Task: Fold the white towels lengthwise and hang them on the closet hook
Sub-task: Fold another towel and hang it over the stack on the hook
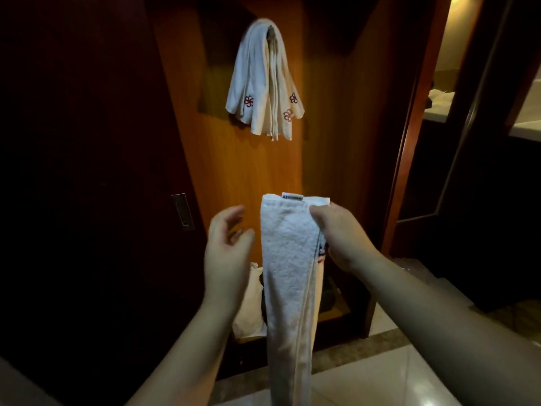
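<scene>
A long white towel [288, 273], folded lengthwise into a narrow strip, hangs down in front of me. My right hand [339, 230] pinches its upper right edge near a small label. My left hand [227, 244] hovers just left of the towel with relaxed fingers, touching nothing. Higher up, several white towels [257, 83] with red and blue flower marks drape over a metal hook [270, 30] on the wooden closet panel.
A dark sliding door with a recessed metal handle [183, 211] stands at left. White cloth [248, 315] lies on the closet's low shelf behind the towel. Pale tiled floor [366, 376] lies below. A doorway at right opens onto a lit counter [439, 106].
</scene>
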`<state>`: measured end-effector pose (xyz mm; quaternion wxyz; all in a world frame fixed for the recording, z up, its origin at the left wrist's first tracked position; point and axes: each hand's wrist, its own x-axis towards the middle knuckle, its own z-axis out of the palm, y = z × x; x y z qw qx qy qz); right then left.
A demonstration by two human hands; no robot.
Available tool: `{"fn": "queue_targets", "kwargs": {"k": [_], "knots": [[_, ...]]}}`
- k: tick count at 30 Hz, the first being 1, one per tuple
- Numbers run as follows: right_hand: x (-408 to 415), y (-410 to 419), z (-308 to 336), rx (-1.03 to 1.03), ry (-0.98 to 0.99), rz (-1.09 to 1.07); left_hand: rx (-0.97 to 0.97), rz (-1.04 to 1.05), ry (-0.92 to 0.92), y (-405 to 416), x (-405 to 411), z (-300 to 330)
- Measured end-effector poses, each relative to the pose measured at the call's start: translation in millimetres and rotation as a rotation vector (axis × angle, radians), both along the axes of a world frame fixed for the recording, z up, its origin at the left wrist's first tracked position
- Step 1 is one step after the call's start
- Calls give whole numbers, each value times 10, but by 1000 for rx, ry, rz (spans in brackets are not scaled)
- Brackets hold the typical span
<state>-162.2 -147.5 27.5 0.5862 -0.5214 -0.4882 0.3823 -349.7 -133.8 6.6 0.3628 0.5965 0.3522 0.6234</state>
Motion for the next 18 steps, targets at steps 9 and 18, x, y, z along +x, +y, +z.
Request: {"fn": "queue_targets", "kwargs": {"k": [9, 18], "knots": [[35, 140, 511, 132, -226, 146, -218, -521, -25, 273, -16, 435], [126, 147, 752, 288, -349, 103, -318, -625, -78, 168, 229, 527]]}}
